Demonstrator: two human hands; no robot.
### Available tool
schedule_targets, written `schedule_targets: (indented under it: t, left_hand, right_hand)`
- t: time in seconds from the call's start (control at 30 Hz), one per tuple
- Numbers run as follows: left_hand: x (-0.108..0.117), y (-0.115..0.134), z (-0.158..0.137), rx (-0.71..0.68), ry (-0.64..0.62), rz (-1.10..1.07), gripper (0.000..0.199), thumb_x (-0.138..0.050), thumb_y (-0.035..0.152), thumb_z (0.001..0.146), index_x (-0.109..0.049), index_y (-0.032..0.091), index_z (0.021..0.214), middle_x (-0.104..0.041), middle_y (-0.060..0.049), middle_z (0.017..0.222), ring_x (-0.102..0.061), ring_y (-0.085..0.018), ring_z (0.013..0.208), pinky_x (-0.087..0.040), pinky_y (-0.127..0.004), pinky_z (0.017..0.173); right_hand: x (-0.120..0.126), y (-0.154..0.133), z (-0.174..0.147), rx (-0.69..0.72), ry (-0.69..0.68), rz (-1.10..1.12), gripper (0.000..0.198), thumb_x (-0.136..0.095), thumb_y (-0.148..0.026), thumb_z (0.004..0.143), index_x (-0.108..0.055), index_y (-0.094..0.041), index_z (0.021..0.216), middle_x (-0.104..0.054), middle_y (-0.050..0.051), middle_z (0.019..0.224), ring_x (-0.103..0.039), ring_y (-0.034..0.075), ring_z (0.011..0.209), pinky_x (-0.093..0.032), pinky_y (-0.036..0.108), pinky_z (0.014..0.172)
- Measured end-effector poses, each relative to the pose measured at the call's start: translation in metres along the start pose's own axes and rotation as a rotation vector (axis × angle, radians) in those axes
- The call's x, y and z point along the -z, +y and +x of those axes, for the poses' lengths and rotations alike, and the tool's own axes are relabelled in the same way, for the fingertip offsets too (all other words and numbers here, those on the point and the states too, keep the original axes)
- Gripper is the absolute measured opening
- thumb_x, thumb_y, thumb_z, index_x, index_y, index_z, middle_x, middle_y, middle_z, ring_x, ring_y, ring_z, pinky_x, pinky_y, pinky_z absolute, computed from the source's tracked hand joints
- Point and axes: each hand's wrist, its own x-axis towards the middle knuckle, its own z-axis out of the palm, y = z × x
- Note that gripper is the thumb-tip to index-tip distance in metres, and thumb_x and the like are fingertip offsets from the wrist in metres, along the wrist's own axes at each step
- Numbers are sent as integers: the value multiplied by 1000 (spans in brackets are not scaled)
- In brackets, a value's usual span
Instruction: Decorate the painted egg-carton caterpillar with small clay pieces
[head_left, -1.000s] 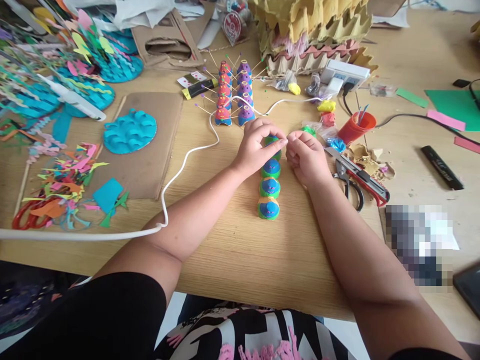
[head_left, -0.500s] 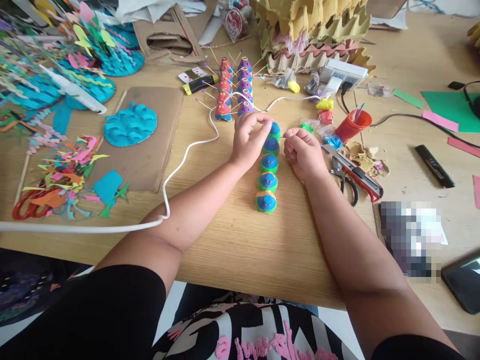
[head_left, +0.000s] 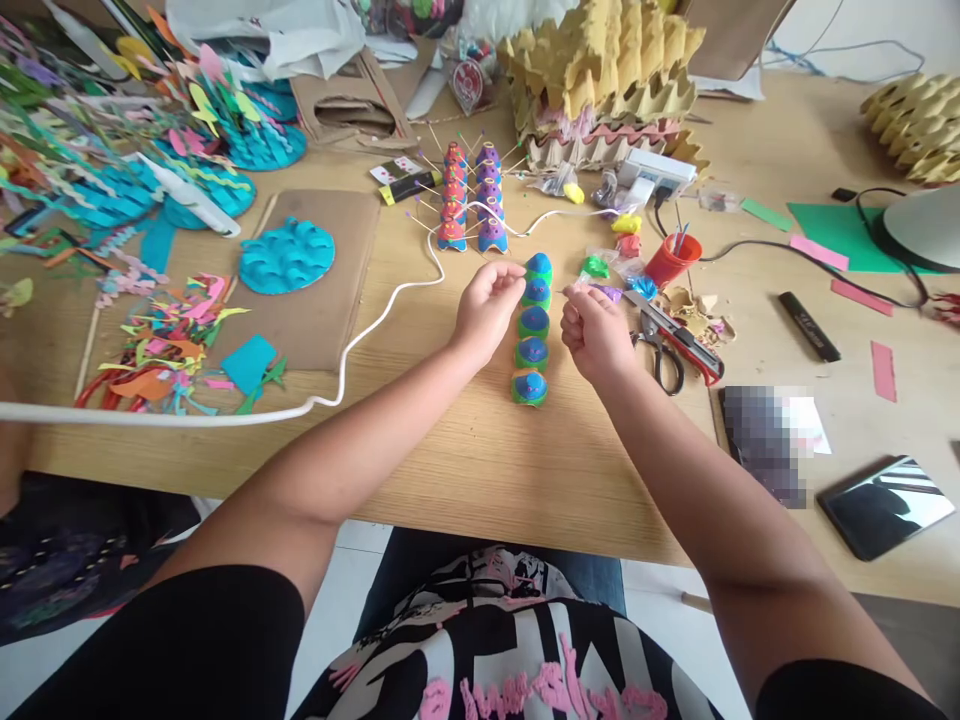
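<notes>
A caterpillar (head_left: 533, 322) made from a row of egg-carton cups, blue on top and green below, lies lengthwise before me. My left hand (head_left: 486, 308) is at its left side near the far end. Its thumb and fingers are pinched together by the far cups; anything between them is hidden. Across from it, my right hand (head_left: 598, 332) is closed, thumb against forefinger, on what looks like a thin stick, its tip barely visible toward the caterpillar. Beyond stand a red caterpillar (head_left: 453, 205) and a purple caterpillar (head_left: 490, 200), with thin ball-tipped sticks at their sides.
Right of my hand lie a utility knife (head_left: 682, 340), scissors (head_left: 667, 365) and a red cup (head_left: 673, 262). A white cable (head_left: 352, 345) crosses on the left, by cardboard (head_left: 330, 320) under a blue disc (head_left: 287, 257). Egg trays (head_left: 600, 60) stack behind. A phone (head_left: 885, 505) lies right.
The view has shifted, showing more of the table's right side. My left fingers have drawn back from over the farthest cup to the caterpillar's left side. The right hand keeps its pinch.
</notes>
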Motion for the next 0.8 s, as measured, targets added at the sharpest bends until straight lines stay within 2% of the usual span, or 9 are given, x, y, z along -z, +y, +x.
schedule_targets:
  t: [0.13,0.3,0.47,0.67,0.8]
  left_hand:
    - [12,9,-25,52,-29,-19,8,-71,24,94,-68,23,101,-73,-2,99,-69,-16,95,-57,-30,93]
    - [15,9,-28,26,-90,28,9,-72,25,91,-70,23,100,-70,-1,93,-64,-15,88,-55,-28,86]
    - [19,10,-27,-75,-241,147,12,-78,23,86,-72,23,97,-74,-2,95,-66,-17,93,-53,-30,88]
    - [22,15,-28,-180,-252,226,6,-81,26,88,-78,24,84,-77,-3,93,-69,-21,98,-53,-38,97]
    - [22,16,-28,-170,-250,222,6,-81,29,91,-82,25,86,-77,-3,93,-70,-23,101,-52,-41,102]
  right_hand:
    - [-2,18,-21,144,15,-70,51,-91,-62,75,-58,-25,87,-44,-12,57,-32,5,48,-21,21,47]
    - [0,31,-18,270,13,-123,56,-92,-70,72,-62,-24,86,-49,-9,62,-37,7,54,-26,22,51]
    - [3,31,-15,264,-9,-143,57,-93,-71,71,-62,-25,84,-50,-8,63,-35,8,55,-24,24,52]
    - [2,31,-17,264,-34,-163,55,-94,-70,71,-64,-25,84,-51,-7,64,-36,9,55,-22,26,53]
    - [2,31,-18,269,-44,-178,54,-92,-70,73,-65,-25,84,-49,-7,64,-35,9,56,-23,27,53]
